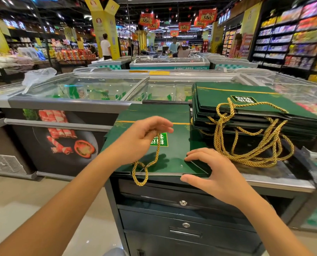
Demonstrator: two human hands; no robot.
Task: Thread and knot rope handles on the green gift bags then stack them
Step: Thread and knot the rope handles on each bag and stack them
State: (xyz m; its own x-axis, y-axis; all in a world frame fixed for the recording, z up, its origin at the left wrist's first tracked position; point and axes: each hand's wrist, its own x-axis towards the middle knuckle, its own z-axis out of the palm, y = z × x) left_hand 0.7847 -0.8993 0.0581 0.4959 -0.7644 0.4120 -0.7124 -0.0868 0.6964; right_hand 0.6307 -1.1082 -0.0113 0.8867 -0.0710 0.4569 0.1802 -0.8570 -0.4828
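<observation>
A flat green gift bag (174, 150) lies on top of a dark cabinet, its open edge toward me. My left hand (144, 133) pinches a gold rope (154, 156) above the bag; the rope hangs down and loops over the bag's near edge. My right hand (209, 172) grips the bag's near edge at a small hole, fingers on top, thumb below. To the right a stack of green bags (246, 111) with gold rope handles (250, 148) hanging off its front rests partly on the freezer.
The dark cabinet (181, 215) has drawers with locks below the bag. Glass-topped chest freezers (98, 89) stretch behind and to the left. Store shelves (292, 37) line the right. Shoppers (106, 46) stand far back. Tiled floor (24, 200) lies at lower left.
</observation>
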